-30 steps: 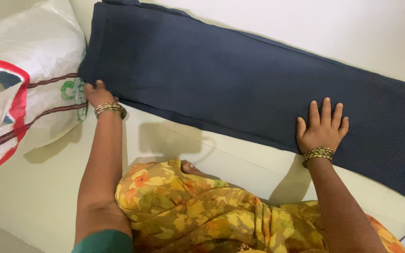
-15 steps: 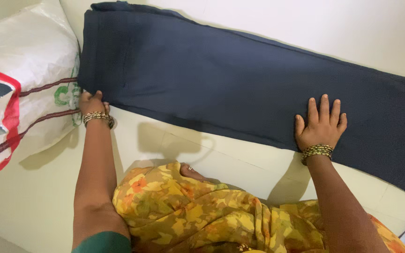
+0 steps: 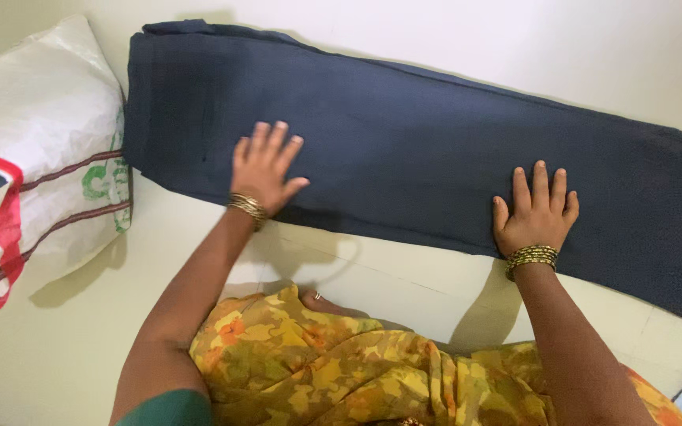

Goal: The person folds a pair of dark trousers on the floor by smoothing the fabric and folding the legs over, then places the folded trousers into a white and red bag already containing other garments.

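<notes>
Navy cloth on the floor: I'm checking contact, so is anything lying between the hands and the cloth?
Nothing visible. The left hand and right hand both lie flat, palms down, directly on the navy cloth. The white sack sits beside the cloth's left end, clear of both hands.

white woven sack [image 3: 41,142], red trim, green print, far left

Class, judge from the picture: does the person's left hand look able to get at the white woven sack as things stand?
Probably yes. The left hand lies flat on the dark blue cloth, and the white woven sack sits just beyond the cloth's end, with nothing between them.
</notes>
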